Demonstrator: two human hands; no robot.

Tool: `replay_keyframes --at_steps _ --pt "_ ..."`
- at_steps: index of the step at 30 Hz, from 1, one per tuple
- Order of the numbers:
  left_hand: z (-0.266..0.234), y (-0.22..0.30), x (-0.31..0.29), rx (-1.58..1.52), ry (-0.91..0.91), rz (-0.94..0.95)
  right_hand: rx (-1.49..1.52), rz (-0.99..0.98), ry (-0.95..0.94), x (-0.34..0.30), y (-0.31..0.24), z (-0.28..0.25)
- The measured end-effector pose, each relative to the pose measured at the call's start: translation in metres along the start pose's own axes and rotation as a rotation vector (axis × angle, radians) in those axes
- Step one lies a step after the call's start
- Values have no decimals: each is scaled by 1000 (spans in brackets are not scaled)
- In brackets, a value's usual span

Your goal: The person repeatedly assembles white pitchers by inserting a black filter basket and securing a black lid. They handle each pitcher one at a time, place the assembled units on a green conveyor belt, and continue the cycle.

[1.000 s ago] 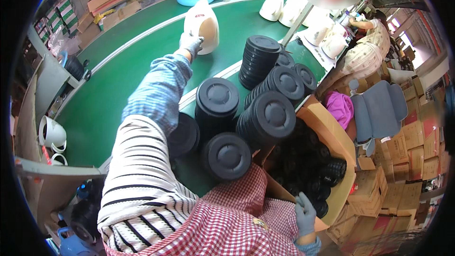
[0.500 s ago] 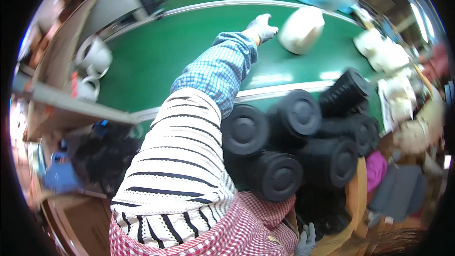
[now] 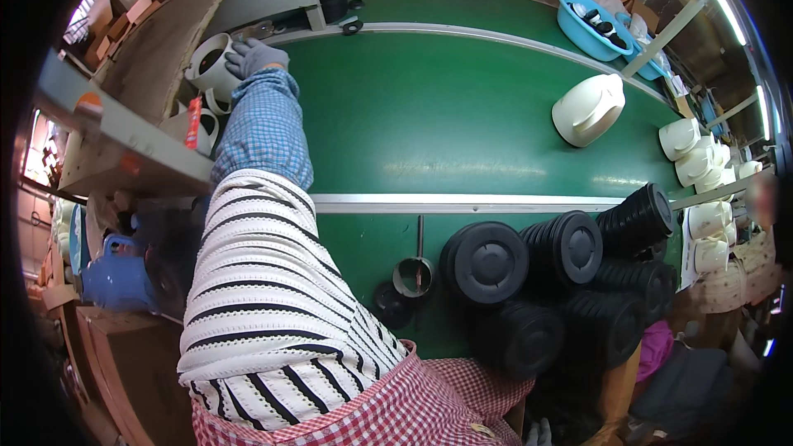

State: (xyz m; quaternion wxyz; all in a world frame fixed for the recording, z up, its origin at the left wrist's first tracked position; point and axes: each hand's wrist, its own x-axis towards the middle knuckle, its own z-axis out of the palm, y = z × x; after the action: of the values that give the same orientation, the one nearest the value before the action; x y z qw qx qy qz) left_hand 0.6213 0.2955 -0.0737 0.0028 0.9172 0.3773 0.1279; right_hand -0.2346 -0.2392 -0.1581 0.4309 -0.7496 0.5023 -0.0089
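My left hand point(image 3: 254, 59), in a grey glove, reaches to the far left of the green table. Its fingers are bent against the side of a white jug point(image 3: 209, 73) whose round opening faces me; the handle side under the hand is hidden. A second white jug point(image 3: 178, 127) sits just nearer, partly behind a metal bar. Another white jug point(image 3: 588, 109) with a curved handle stands alone on the far right of the green surface point(image 3: 429, 116). Only gloved fingertips of my right hand point(image 3: 538, 433) show at the bottom edge, beside the checked apron; what they touch is hidden.
Stacks of black round lids point(image 3: 486, 263) line the near right edge. Beside them lies a small metal pan with a handle point(image 3: 412, 276). More white jugs point(image 3: 695, 163) crowd the right side. A blue basin point(image 3: 588, 26) holds black parts. A metal bar point(image 3: 136, 136) crosses the left.
My left hand has moved from beside the lone white jug to the white jug at the far left. The view has swung, and the pan now shows. My right hand sits lower in view.
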Motion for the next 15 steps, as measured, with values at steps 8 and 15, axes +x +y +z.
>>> replay_keyframes --at_steps 8,15 --pt "36 -46 72 150 43 -165 -227 306 65 -61 8 -23" --pt "34 -52 54 181 -26 83 -252 312 76 -80 17 -26"
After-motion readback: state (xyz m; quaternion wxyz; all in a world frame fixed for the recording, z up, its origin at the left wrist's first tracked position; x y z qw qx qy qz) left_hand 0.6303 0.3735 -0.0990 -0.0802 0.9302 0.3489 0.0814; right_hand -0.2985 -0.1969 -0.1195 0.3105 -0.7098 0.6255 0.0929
